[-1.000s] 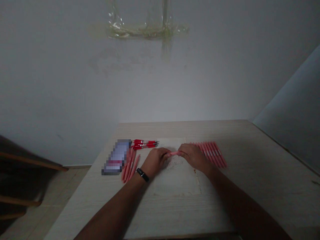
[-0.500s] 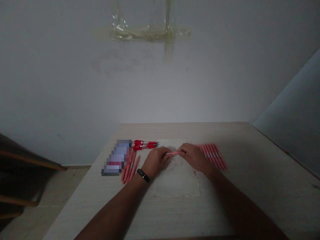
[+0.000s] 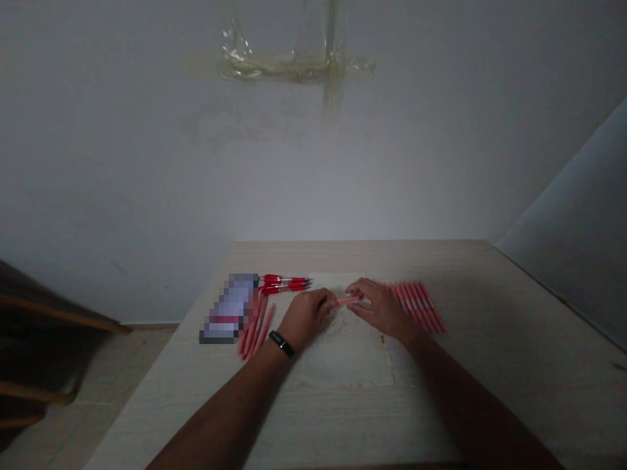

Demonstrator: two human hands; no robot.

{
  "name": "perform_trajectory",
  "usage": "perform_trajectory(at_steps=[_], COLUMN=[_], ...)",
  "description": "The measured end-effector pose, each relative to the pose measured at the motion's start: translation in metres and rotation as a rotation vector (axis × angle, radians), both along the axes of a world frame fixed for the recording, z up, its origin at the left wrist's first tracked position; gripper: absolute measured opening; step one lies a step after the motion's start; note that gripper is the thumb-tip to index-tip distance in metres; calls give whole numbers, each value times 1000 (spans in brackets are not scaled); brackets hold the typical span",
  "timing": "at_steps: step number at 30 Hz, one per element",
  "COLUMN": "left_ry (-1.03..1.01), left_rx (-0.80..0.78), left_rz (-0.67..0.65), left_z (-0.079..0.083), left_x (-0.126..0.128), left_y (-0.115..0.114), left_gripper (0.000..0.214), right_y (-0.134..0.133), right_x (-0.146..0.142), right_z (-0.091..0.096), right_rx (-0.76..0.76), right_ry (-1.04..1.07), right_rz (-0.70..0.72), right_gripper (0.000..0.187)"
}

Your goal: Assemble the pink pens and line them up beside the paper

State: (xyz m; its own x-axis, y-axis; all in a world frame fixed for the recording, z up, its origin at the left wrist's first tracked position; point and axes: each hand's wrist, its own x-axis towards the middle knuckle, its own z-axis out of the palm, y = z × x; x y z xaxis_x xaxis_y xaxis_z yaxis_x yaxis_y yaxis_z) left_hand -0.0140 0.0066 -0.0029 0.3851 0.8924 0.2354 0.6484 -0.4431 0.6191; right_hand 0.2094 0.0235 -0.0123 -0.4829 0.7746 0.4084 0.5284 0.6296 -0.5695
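Pink pen (image 3: 349,300) between hands (image 3: 306,318) (image 3: 381,310), more pens (image 3: 417,307) (image 3: 255,324) alongside

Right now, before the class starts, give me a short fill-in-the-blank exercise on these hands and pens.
The black band is on the ____ wrist. The left hand and the right hand both touch a single pen, which is coloured ____. Beside the right hand, other pink pens lie side by side in a slanted ____.

Missing words: left, pink, row.
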Motion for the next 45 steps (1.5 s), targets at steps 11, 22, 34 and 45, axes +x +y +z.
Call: perform_trajectory(at_steps=[11, 22, 34, 45], left_ry=[28, 47, 26, -11], left_rx=[56, 70, 90, 81], left_rz=[7, 8, -15, -32], left_z=[-1, 0, -4, -6], left_x=[0, 1, 1, 3], left_y=[0, -1, 0, -1], left_gripper=[18, 20, 17, 9], right_y=[-1, -1, 1, -3], right_x=[-1, -1, -1, -4], right_z=[-2, -2, -3, 2], right_rx=[-47, -58, -30, -33], right_ry=[-58, -35, -115, -102], right_rz=[-11, -26, 52, 102], right_gripper=[11, 10, 23, 15])
